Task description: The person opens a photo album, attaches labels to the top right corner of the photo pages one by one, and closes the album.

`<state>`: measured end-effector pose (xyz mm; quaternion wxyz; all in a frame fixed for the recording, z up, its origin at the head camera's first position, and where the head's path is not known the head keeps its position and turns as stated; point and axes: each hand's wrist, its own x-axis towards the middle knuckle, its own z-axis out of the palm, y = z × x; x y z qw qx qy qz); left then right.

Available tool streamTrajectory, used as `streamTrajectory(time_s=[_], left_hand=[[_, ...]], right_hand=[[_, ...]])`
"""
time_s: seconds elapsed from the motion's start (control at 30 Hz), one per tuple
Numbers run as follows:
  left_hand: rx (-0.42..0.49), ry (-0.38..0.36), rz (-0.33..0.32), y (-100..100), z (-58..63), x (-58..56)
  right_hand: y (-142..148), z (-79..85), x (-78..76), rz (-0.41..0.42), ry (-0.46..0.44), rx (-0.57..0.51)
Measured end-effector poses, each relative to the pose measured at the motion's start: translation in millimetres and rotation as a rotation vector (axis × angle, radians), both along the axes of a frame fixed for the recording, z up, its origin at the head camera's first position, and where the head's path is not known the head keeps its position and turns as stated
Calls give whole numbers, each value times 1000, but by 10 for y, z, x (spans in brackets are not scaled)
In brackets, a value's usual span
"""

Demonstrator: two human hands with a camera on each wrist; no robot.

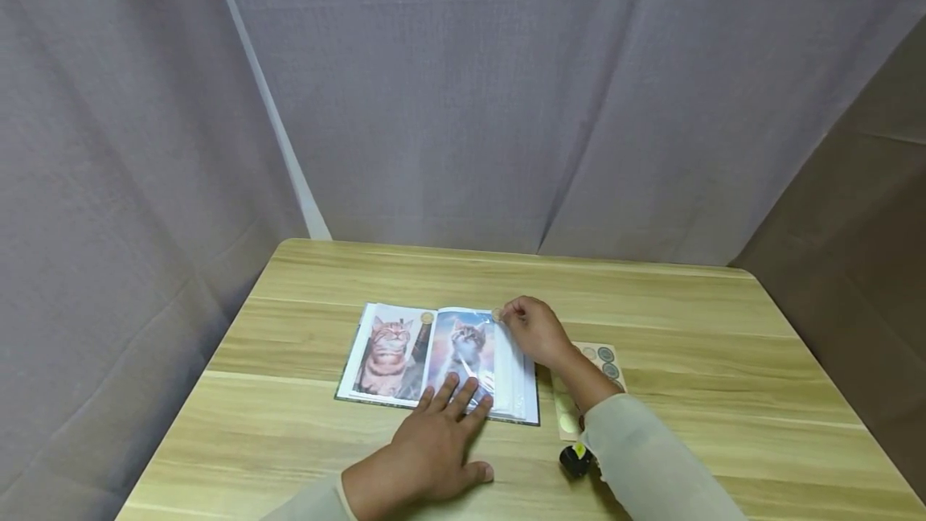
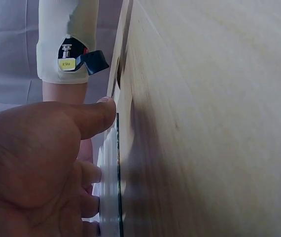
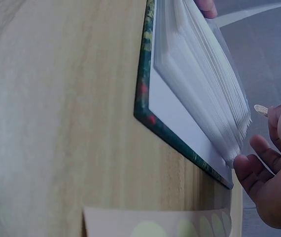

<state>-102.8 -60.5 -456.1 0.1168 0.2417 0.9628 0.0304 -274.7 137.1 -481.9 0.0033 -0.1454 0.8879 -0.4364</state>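
Note:
A photo album (image 1: 531,396) lies spread on the table, with clear sleeves and a patterned green cover edge (image 3: 143,89). Its left page shows a ginger cat picture (image 1: 385,360) with a round gold sticker (image 1: 428,317) at the upper right corner. On the right page is a kitten picture (image 1: 466,340). My left hand (image 1: 437,441) rests with spread fingers on that page's lower edge. Between thumb and forefinger, my right hand (image 1: 537,332) pinches another round sticker (image 3: 261,109) near the page's upper right corner; its other fingers are loosely bent beside the sleeves.
Partly under the right forearm lies a sheet of round stickers (image 1: 567,407), right of the album. A black wrist camera (image 1: 575,461) sits at the right sleeve. The wooden table (image 1: 253,416) ends at grey curtains (image 1: 448,103) behind and at the sides.

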Motion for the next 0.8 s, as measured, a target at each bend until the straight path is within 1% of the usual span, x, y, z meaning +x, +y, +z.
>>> streamTrajectory(time_s=[0.2, 0.6, 0.8], left_hand=[[-5, 11, 0, 4, -7, -1], [1, 4, 0, 7, -44, -6], [-4, -4, 5, 12, -53, -9]], right_hand=[[-41, 5, 9, 2, 14, -3], [-109, -9, -9, 8, 22, 15], [-130, -45, -33, 10, 51, 33]])
